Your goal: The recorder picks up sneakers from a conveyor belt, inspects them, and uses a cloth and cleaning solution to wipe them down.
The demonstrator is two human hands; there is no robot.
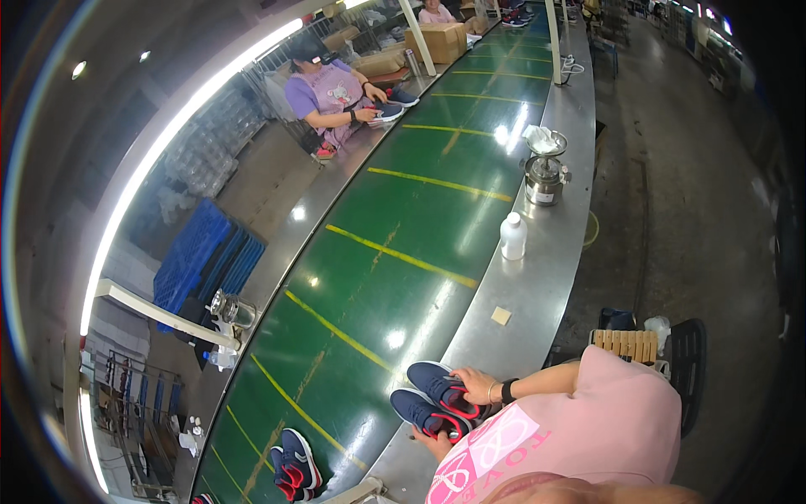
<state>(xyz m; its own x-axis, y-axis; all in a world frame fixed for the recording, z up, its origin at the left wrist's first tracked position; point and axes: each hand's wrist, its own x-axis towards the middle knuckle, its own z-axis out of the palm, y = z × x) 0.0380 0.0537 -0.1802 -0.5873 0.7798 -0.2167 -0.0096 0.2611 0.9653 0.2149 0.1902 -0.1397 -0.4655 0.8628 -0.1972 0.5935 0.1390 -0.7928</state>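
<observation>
The person's pink short-sleeved shirt [588, 420] fills the near lower edge. Beyond it runs the long green conveyor belt with yellow cross lines [403, 227], flanked by a grey metal side ledge [537, 277]. A pair of navy sneakers with red lining [437, 399] sits at the belt's near edge. The right hand [475, 385] rests on the farther shoe, fingers curled over its collar. The left hand [435, 440] touches the nearer shoe; its grip I cannot tell.

Green conveyor belt [403, 218] with yellow cross lines carries two navy-and-red shoe pairs [437, 401], [294, 462]; beside the belt, a white bottle [513, 236].
</observation>
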